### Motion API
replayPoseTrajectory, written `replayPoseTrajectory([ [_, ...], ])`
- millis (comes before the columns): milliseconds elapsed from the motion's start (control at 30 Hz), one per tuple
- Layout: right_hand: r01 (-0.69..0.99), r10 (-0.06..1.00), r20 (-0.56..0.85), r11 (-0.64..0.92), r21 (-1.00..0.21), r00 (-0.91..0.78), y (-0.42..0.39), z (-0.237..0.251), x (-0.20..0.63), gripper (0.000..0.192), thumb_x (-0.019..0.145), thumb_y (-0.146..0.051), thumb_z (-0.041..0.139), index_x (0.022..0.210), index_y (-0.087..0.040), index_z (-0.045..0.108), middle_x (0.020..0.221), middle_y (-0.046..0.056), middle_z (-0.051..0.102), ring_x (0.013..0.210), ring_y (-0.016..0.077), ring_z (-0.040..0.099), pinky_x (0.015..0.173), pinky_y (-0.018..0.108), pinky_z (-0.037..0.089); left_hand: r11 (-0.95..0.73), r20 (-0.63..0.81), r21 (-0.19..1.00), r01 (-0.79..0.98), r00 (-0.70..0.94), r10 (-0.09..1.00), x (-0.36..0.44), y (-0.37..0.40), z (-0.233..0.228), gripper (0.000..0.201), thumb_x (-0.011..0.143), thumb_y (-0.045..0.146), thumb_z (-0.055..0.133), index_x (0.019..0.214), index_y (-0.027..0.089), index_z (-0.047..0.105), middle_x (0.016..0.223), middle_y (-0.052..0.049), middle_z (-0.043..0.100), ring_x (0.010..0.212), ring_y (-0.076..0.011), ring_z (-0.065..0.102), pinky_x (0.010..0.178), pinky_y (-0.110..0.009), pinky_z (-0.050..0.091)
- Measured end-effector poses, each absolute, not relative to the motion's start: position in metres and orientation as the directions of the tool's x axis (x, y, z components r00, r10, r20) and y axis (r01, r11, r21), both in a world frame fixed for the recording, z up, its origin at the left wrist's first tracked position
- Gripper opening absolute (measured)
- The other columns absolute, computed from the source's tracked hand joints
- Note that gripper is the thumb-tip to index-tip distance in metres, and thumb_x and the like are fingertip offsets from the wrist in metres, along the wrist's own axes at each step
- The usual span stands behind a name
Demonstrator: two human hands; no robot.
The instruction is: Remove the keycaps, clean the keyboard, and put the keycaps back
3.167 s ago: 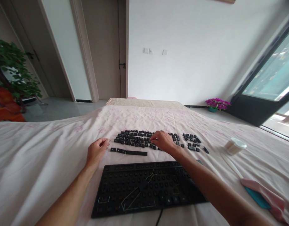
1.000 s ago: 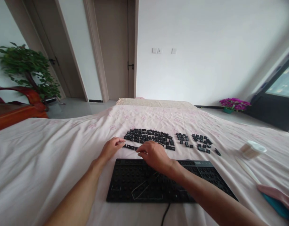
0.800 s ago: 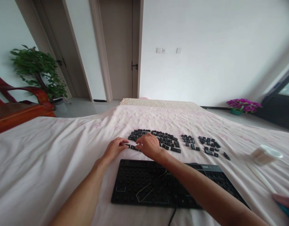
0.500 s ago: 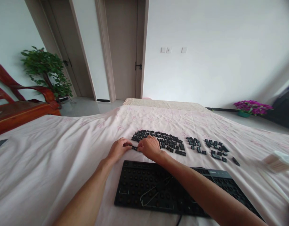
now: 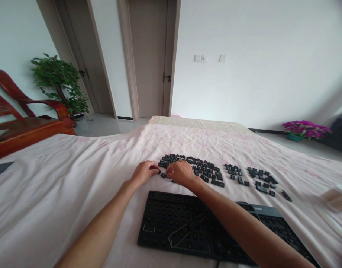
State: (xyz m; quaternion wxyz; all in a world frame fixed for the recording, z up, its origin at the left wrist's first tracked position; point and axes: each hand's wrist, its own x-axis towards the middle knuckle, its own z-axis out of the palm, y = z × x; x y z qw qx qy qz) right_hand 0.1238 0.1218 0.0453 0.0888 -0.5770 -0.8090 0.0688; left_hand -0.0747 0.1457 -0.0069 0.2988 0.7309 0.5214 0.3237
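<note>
My left hand (image 5: 145,172) is closed in a pinch, with a small black keycap (image 5: 159,172) at its fingertips, just above the cloth. Another keycap (image 5: 163,175) lies between my two hands. My right hand (image 5: 181,172) is closed, fingertips pointing down beside that keycap; what they hold, if anything, is hidden. Behind and right of my right hand, rows of loose black keycaps (image 5: 207,171) are spread, partly covered by it. Nearer to me lies a black keyboard (image 5: 160,219) stripped of its keycaps, my right forearm crossing over it.
Two smaller groups of keycaps, one (image 5: 233,170) in the middle and one (image 5: 261,180) further right, lie on the pink flowered cloth (image 5: 104,186). A pale, blurred stack (image 5: 336,197) sits at the right edge. A dark flat object (image 5: 0,169) is at the left edge.
My hands have drawn slightly apart, and the keycap between them now shows more clearly. The view has shifted a little to the left.
</note>
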Motion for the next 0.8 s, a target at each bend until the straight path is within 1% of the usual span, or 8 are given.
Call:
replayPoseTrajectory([
  [100, 0.927, 0.954, 0.035, 0.299, -0.225, -0.299, 0.121, 0.045, 0.123, 0.018, 0.077, -0.042, 0.065, 0.088, -0.035, 0.077, 0.091, 0.0, 0.074, 0.102, 0.0231, 0.061, 0.088, 0.031, 0.04, -0.268, 0.134, 0.768, 0.582, 0.263, 0.955, -0.076, 0.152, -0.007, 0.017, 0.069, 0.029, 0.064, 0.079, 0.019, 0.074, 0.077, -0.002, 0.074, 0.076, -0.0198, 0.066, 0.068, -0.026, 0.046],
  [167, 0.928, 0.953, 0.042, 0.3, -0.22, -0.298, 0.121, 0.043, 0.121, 0.02, 0.077, -0.047, 0.065, 0.088, -0.034, 0.077, 0.091, 0.001, 0.074, 0.101, 0.0232, 0.061, 0.088, 0.032, 0.041, -0.267, 0.125, 0.764, 0.587, 0.272, 0.954, -0.076, 0.154, -0.007, 0.018, 0.069, 0.029, 0.064, 0.079, 0.02, 0.075, 0.076, -0.001, 0.074, 0.075, -0.0198, 0.066, 0.067, -0.026, 0.046],
  [300, 0.915, 0.936, 0.108, 0.352, -0.199, -0.336, 0.121, 0.037, 0.117, 0.014, 0.074, -0.039, 0.069, 0.085, -0.033, 0.076, 0.089, 0.0, 0.074, 0.098, 0.0219, 0.062, 0.085, 0.029, 0.041, -0.286, 0.135, 0.77, 0.57, 0.293, 0.947, -0.077, 0.15, -0.008, 0.017, 0.07, 0.027, 0.064, 0.081, 0.02, 0.074, 0.08, -0.001, 0.075, 0.077, -0.0188, 0.067, 0.07, -0.026, 0.047],
  [400, 0.911, 0.937, 0.105, 0.349, -0.221, -0.333, 0.123, 0.034, 0.116, 0.013, 0.073, -0.034, 0.07, 0.083, -0.032, 0.076, 0.088, 0.0, 0.074, 0.094, 0.0206, 0.063, 0.082, 0.027, 0.042, -0.297, 0.152, 0.778, 0.553, 0.294, 0.944, -0.078, 0.146, -0.009, 0.018, 0.07, 0.027, 0.064, 0.084, 0.02, 0.074, 0.083, -0.001, 0.075, 0.079, -0.0188, 0.067, 0.072, -0.026, 0.048],
  [500, 0.918, 0.945, 0.109, 0.326, -0.228, -0.308, 0.126, 0.035, 0.117, 0.013, 0.074, -0.033, 0.068, 0.084, -0.031, 0.075, 0.093, 0.0, 0.073, 0.095, 0.0203, 0.063, 0.08, 0.027, 0.042, -0.303, 0.174, 0.783, 0.543, 0.277, 0.945, -0.078, 0.147, -0.01, 0.019, 0.071, 0.026, 0.063, 0.086, 0.019, 0.073, 0.085, -0.002, 0.075, 0.08, -0.0189, 0.067, 0.073, -0.027, 0.049],
  [633, 0.932, 0.947, 0.148, 0.308, -0.188, -0.284, 0.13, 0.037, 0.116, 0.013, 0.076, -0.033, 0.065, 0.085, -0.029, 0.074, 0.096, 0.001, 0.072, 0.096, 0.0208, 0.062, 0.081, 0.028, 0.042, -0.314, 0.201, 0.781, 0.54, 0.258, 0.945, -0.076, 0.153, -0.011, 0.018, 0.072, 0.024, 0.062, 0.086, 0.019, 0.073, 0.086, -0.002, 0.075, 0.081, -0.0189, 0.067, 0.076, -0.028, 0.049],
  [800, 0.935, 0.944, 0.13, 0.32, -0.151, -0.302, 0.132, 0.036, 0.116, 0.017, 0.079, -0.037, 0.064, 0.091, -0.031, 0.074, 0.098, 0.002, 0.072, 0.099, 0.021, 0.061, 0.08, 0.028, 0.042, -0.332, 0.229, 0.768, 0.548, 0.249, 0.941, -0.076, 0.154, -0.013, 0.018, 0.074, 0.024, 0.062, 0.087, 0.021, 0.073, 0.087, -0.001, 0.075, 0.083, -0.0186, 0.068, 0.077, -0.027, 0.049],
])
